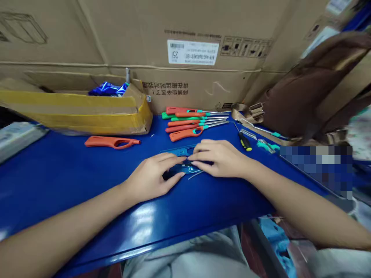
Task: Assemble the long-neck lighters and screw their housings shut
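In the middle of the table lies an opened blue lighter casing, with a small dark part and a thin wire showing inside it. My left hand curls round the casing's left side, thumb at its near edge and fingertips at its far side. From the right, the bent fingers of my right hand press in over the casing, close to the left fingertips. What they pinch is hidden. A thin metal rod sticks out below the right fingers.
Several long-necked lighters, red and green, are piled behind my hands. One red lighter body lies apart at left. A yellow-taped carton stands behind it. A screwdriver, teal pieces and a brown bag are on the right.
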`<state>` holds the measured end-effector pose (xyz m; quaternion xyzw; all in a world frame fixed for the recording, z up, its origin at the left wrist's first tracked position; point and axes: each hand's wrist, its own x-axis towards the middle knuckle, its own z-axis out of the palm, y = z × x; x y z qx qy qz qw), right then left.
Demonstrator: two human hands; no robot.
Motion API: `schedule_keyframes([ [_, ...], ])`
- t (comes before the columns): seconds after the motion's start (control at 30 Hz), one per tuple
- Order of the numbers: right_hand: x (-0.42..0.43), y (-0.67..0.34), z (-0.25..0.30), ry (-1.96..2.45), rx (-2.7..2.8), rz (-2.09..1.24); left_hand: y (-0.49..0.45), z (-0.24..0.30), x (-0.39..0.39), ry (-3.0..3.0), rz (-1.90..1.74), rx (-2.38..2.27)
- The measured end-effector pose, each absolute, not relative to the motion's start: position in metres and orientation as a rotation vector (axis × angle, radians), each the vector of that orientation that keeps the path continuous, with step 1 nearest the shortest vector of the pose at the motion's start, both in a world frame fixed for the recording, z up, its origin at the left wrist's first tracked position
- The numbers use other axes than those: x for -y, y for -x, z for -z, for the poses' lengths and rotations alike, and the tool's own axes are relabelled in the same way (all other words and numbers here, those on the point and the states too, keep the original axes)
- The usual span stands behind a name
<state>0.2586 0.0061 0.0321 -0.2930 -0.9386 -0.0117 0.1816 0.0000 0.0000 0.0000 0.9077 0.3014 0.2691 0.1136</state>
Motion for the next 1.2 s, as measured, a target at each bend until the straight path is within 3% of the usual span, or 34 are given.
schedule_keyframes([
  [0.1,-0.022,-0.279,-0.046,1.072,2.381,0.176,-0.001,0.000,-0.002,-2.676,-0.831,-0.861],
  [0.2,-0.032,-0.304,-0.064,1.640,2.159,0.335,-0.001,0.000,-0.004,-2.679,-0.857,-0.857],
  [0.3,-0.036,-0.331,-0.080,2.386,1.920,0.207,0.000,0.001,-0.006,-2.686,-0.861,-0.869],
  [0.4,-0.037,-0.356,-0.090,2.637,1.854,0.023,0.001,0.001,-0.006,-2.701,-0.850,-0.873],
  [0.7,-0.031,-0.384,-0.099,2.691,2.082,-0.392,0.000,0.002,-0.009,-2.727,-0.876,-0.863],
  [1.2,-0.042,-0.389,-0.089,2.825,2.022,-0.360,0.000,0.001,-0.010,-2.711,-0.876,-0.862],
])
